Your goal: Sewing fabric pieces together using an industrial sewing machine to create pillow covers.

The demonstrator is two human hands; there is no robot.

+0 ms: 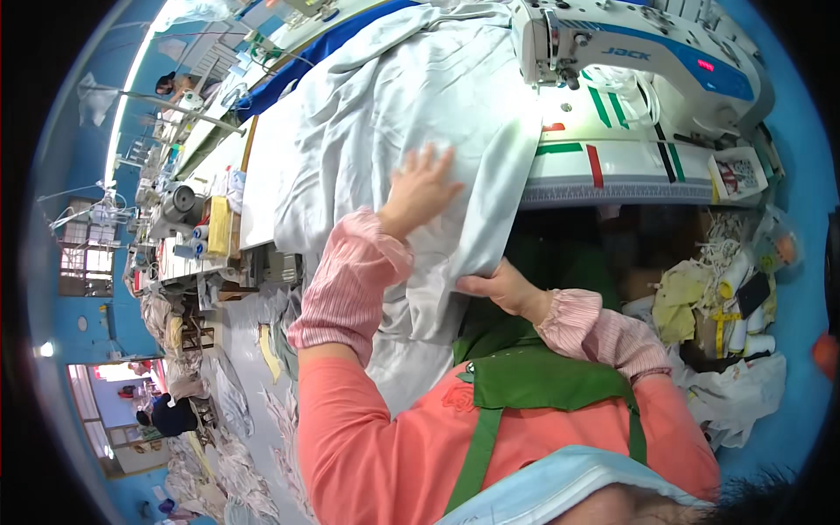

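A large piece of pale grey fabric (367, 131) spreads over the sewing table and hangs down over its front edge into my lap. My left hand (422, 188) lies on top of it with the fingers spread, slightly blurred. Near the table's front edge, my right hand (507, 290) grips the fabric's right-hand edge, thumb on top and the other fingers hidden beneath. Just beyond the fabric stands a white and blue sewing machine (630, 52); the cloth's far right part lies close to its needle end.
A measuring strip (621, 192) runs along the table's front edge, with coloured tape pieces on the tabletop. A small white box (738, 173) sits at the right. Below it are thread cones (737, 273) and scraps. Other machines, fabric piles (214, 464) and people are at the left.
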